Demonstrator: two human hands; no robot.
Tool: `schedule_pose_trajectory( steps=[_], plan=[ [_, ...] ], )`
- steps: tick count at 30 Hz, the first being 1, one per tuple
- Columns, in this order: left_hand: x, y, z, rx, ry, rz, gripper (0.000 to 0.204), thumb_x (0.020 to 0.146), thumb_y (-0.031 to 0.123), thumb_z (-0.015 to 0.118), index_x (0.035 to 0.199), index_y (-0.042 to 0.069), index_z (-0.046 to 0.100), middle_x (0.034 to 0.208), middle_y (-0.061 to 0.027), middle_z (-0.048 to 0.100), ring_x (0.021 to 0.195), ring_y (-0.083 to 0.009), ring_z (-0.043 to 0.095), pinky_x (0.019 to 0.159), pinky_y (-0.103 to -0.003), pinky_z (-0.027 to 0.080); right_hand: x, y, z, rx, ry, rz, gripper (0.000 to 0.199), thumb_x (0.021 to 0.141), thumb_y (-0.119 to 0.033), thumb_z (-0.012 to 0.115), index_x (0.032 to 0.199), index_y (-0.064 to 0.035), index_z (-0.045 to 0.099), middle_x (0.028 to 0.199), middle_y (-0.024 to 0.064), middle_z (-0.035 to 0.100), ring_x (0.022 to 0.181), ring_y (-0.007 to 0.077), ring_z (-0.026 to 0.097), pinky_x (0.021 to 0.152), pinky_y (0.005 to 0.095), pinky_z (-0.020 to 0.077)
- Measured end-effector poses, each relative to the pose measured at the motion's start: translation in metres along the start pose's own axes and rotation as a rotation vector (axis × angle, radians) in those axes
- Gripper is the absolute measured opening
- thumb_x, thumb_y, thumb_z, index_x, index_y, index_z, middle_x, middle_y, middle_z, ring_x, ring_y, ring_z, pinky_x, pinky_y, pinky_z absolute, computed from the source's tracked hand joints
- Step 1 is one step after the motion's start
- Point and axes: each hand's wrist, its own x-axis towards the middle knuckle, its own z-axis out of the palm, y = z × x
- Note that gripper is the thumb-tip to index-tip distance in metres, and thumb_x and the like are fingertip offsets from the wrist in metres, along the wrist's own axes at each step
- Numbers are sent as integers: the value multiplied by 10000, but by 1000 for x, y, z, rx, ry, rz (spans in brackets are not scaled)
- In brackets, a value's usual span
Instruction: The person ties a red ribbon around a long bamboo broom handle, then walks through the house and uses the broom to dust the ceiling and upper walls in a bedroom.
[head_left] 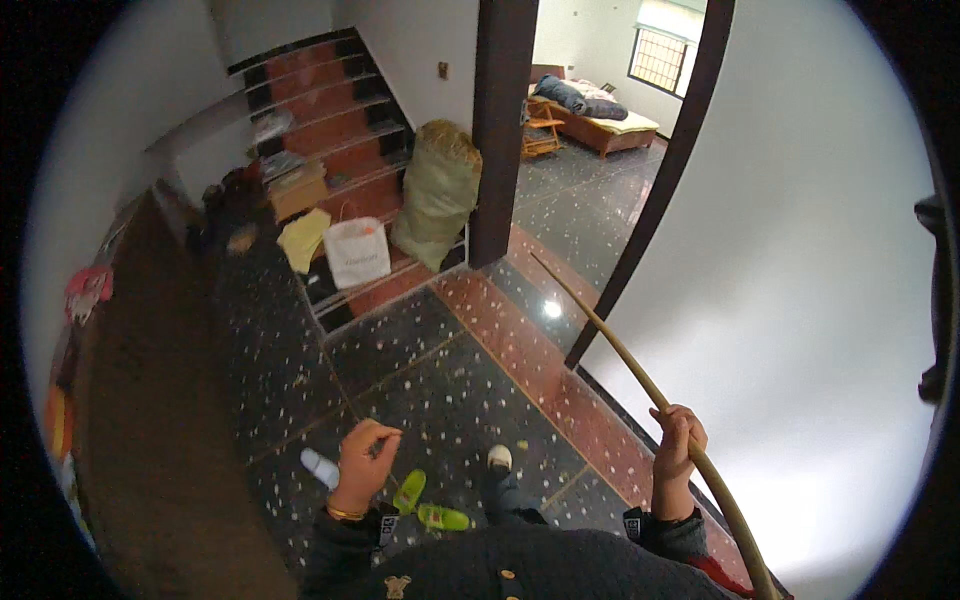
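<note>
A long, tapering yellow-brown pole, like bamboo or wood, slants from the lower right edge up toward the doorway. My right hand is wrapped round it, and the thin far end hangs in front of the door opening. My left hand is held up in front of me on the left, away from the pole. Its fingers are curled in toward the thumb, and nothing shows in them. Beneath it on the floor lie two green slippers and a pale slipper.
A stuffed sack leans by the stairs. Close by are a white bag, yellow cloth and a cardboard box. A dark wooden surface runs along my left; a white wall stands right. Beyond the dark doorframe is a bed.
</note>
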Motion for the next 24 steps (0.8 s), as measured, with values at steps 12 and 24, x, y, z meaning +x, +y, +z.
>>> schedule_pose_trajectory(
  steps=[12,24],
  plan=[
    [358,-129,116,68,31,254,310,793,49,635,621,45,378,614,-80,379,594,-249,421,557,-354,335,290,214,124,40,214,-52,277,921,-172,525,722,22,519,828,122,533,801,196,558,799,413,531],
    [656,-295,216,-96,156,13,310,892,61,517,657,56,314,628,-46,259,556,-149,297,531,-295,286,487,379,199,-24,316,-135,291,911,-134,512,652,-5,478,771,110,504,841,225,540,751,435,549]
  ],
)
